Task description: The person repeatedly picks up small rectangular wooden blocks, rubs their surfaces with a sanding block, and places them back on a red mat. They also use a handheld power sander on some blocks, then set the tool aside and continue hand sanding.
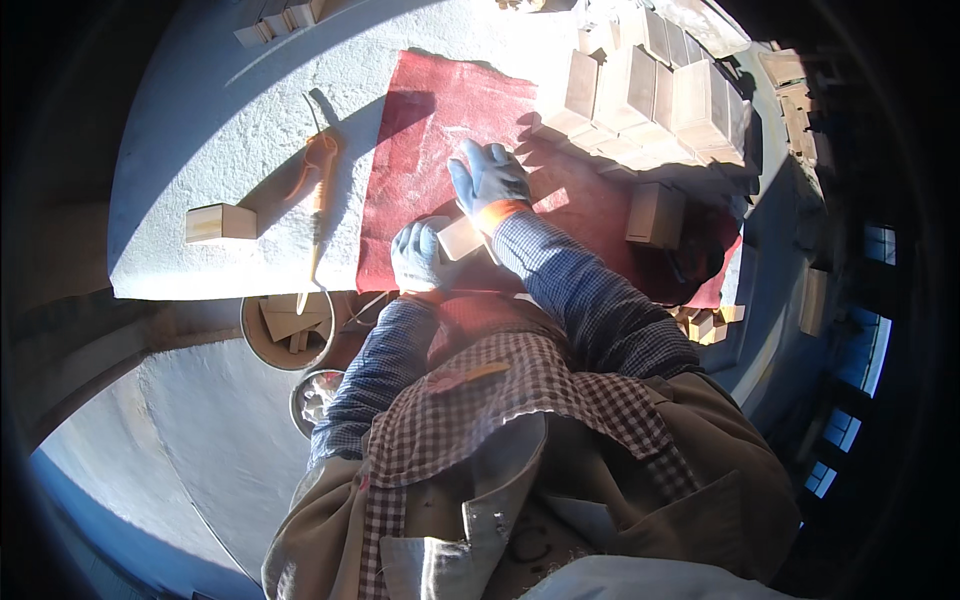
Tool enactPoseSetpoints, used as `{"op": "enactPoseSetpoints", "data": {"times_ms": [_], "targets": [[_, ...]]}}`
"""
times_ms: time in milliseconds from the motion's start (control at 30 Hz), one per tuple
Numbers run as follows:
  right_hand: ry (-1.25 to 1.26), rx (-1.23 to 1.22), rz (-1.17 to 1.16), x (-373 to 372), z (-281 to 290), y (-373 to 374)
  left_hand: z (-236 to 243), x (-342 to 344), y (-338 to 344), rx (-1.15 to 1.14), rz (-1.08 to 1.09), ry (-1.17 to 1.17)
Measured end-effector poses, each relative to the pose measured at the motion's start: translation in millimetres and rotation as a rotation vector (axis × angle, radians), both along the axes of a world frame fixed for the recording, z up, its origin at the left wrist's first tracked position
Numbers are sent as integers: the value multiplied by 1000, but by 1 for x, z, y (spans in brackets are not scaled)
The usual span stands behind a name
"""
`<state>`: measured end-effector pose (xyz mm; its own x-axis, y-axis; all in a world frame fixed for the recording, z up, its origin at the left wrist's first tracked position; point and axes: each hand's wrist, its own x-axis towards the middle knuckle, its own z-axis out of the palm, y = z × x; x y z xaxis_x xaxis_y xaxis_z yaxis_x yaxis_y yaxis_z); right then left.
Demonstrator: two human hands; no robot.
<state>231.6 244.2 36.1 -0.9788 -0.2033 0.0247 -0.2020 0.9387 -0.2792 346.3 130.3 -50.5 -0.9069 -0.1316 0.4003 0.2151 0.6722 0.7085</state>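
A pale, box-shaped block (462, 240) lies near the front of the red cloth (450, 110). My left hand (415, 257), in a light blue and white glove, has its fingers closed on the block's left end. Just beyond the block, my right hand (490, 180) is over the cloth in a matching glove with an orange cuff. Its thumb stands apart from its bent fingers, and no held thing shows; the palm side is hidden. Another similar block (655, 215) stands on the cloth to the right, in shade.
Stacked pale blocks (630, 95) rise at the back right. At left on the white tabletop (250, 120) are an orange-handled tool (318, 170), possibly a glue gun, and a single block (221, 223). Below the front edge stands a round bin (290, 328) with offcuts.
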Motion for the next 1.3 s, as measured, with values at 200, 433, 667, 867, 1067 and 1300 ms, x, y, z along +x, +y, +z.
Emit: {"op": "enactPoseSetpoints", "data": {"times_ms": [200, 433, 667, 867, 1067, 1300], "targets": [[32, -78, 289, 15, -9, -27, -7, -3, 2, -76, 56, -39], [135, 75, 100, -6, 9, 1, -5, -2, 3, -30, 47, -14], [159, -104, 342, 30, -28, -11, -7, -6, 7, -135, 69, -191], [-248, -7, -107, -36, -18, 72, 9, -5, 1, -17, 20, -156], [-297, -182, -463, 16, -43, 142, 71, -22, 35, -289, 128, -56], [-62, -621, -347, -13, 6, 112, 18, -32, 27, 363, -101, -19]]}}
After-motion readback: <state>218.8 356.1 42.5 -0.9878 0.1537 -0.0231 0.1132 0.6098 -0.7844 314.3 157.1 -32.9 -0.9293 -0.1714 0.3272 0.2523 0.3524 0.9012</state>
